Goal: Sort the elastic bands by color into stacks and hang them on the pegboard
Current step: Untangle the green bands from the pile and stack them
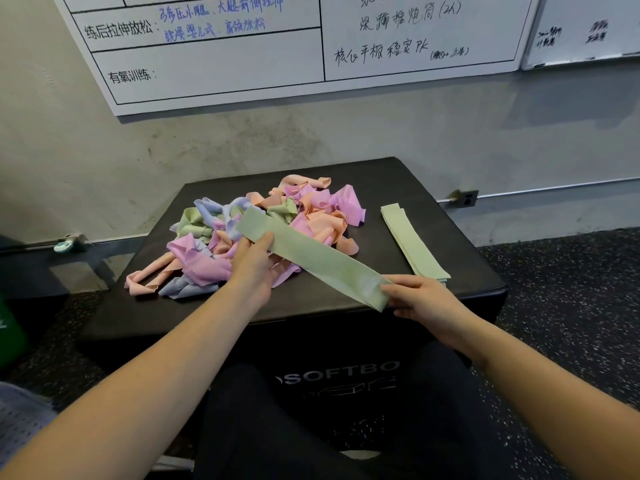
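Observation:
A tangled pile of elastic bands (298, 209) in pink, peach, lilac-blue and green lies on the black padded box (446, 237). I hold one flat green band (322, 261) stretched above the pile. My left hand (252, 261) pinches its far end, thumb on top. My right hand (419, 299) pinches its near end by the box's front edge. A neat stack of green bands (412, 244) lies flat on the right side of the box top. No pegboard is in view.
A whiteboard (221, 53) with handwriting hangs on the grey wall behind the box. A wall socket (467, 199) sits to the right. Speckled dark floor surrounds the box. My legs in dark trousers are at the bottom.

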